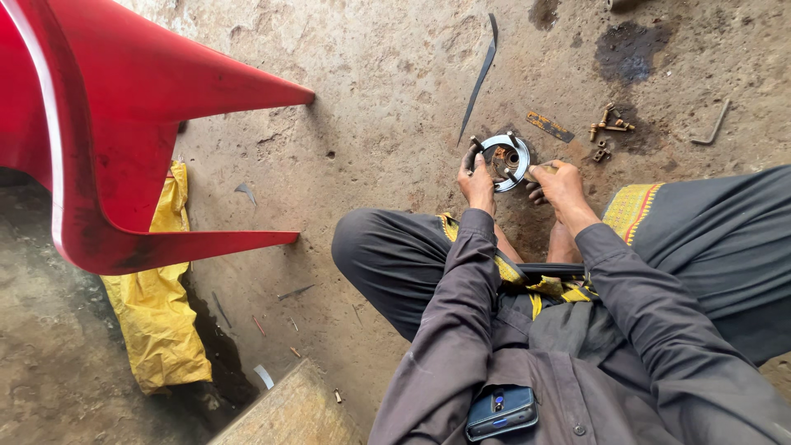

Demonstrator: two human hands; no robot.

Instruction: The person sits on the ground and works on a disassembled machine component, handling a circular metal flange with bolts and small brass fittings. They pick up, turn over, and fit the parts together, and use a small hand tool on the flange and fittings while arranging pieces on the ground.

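Note:
A round silver metal part (504, 159) with a rusty centre lies on the stained concrete floor in front of me. My left hand (477, 182) grips its left rim. My right hand (559, 185) is closed on a small tool whose tip reaches the part's right side; the tool is mostly hidden in my fingers. I sit on the floor in grey clothes, knees spread to both sides.
Brass bolts and fittings (608, 125) and a bent metal rod (712, 125) lie beyond the part. A long dark metal strip (480, 76) lies behind it. An overturned red plastic chair (107, 124) and yellow sack (156, 305) are left. A phone (500, 410) sits in my shirt pocket.

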